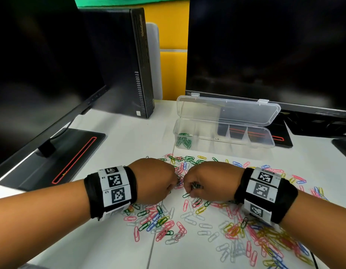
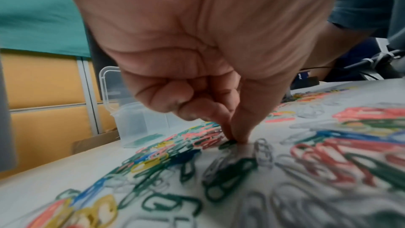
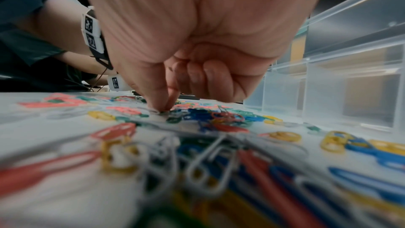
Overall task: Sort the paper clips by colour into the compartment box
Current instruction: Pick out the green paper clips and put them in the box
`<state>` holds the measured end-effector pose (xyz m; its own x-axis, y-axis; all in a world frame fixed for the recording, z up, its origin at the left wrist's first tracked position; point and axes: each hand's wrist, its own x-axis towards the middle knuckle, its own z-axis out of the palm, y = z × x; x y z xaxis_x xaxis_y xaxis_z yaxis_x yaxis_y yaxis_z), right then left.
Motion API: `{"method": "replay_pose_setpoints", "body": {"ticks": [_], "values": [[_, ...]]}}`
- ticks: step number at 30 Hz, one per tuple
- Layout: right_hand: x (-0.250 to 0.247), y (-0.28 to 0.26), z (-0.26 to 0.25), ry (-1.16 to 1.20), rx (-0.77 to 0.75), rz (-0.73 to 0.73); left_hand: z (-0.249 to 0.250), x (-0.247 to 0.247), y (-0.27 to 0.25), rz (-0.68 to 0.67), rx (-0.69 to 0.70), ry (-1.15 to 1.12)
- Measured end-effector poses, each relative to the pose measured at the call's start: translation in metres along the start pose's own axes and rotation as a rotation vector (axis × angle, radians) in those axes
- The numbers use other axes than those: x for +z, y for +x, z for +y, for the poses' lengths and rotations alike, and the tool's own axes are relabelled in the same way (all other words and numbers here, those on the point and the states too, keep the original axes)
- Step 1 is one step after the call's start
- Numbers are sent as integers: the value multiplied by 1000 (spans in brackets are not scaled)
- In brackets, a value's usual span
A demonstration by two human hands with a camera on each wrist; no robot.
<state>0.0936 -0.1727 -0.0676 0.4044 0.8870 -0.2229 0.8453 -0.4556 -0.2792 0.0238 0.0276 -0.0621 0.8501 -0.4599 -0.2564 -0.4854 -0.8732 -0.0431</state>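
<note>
Paper clips (image 1: 164, 224) in pink, green, blue, yellow and white lie scattered over the white table. The clear compartment box (image 1: 265, 141) stands behind them with its lid open, and green clips (image 1: 184, 141) fill its leftmost compartment. My left hand (image 2: 233, 139) is down in the pile, thumb and forefinger pinching a green clip (image 2: 228, 143) against the table. Just to its right, my right hand (image 3: 163, 109) pinches a green clip (image 3: 173, 119) the same way. In the head view, dark green clips (image 1: 195, 185) show inside the right hand's curled fingers.
Two dark monitors (image 1: 265, 51) stand behind the box and at the left. A black monitor base (image 1: 57, 158) lies at the left. A small black computer (image 1: 129, 61) stands at the back. The box's other compartments (image 1: 238, 136) look empty.
</note>
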Motion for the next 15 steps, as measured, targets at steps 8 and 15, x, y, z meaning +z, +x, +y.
{"method": "replay_pose_setpoints", "body": {"ticks": [8,15], "values": [[-2,-6,-1,31,19,-5,4,0,3,-13,-39,-114],[-6,-19,1,25,46,-74,-7,-9,14,-123,-281,-1080]]}}
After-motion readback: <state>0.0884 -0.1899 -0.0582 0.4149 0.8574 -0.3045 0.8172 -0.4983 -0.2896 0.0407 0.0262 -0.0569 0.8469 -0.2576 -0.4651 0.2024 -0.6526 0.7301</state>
